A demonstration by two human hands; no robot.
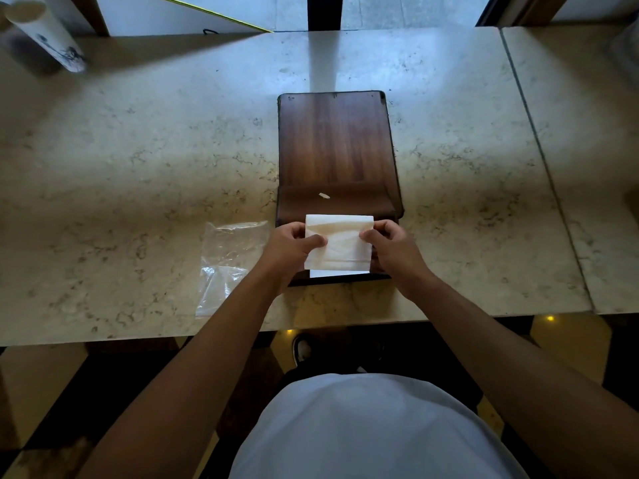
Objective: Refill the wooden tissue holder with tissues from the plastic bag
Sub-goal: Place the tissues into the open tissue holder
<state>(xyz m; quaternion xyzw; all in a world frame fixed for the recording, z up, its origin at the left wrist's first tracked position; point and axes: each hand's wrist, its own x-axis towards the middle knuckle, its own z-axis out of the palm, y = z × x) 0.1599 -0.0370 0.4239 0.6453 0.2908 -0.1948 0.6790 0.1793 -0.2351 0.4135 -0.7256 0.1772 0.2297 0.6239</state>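
Observation:
A dark wooden tissue holder (335,143) lies on the marble table (138,160), its lid slid back toward the far side and its near end open. A white stack of tissues (340,243) sits over that open near end. My left hand (294,242) grips the stack's left edge and my right hand (387,240) grips its right edge, thumbs on top. A clear plastic bag (228,261) lies flat and empty-looking on the table, just left of my left hand. A small white scrap (324,195) rests on the holder's wood.
A white cylindrical container (45,32) with a dark print stands at the table's far left corner. A seam (539,146) divides this table from another slab on the right. The table's near edge runs just behind my forearms.

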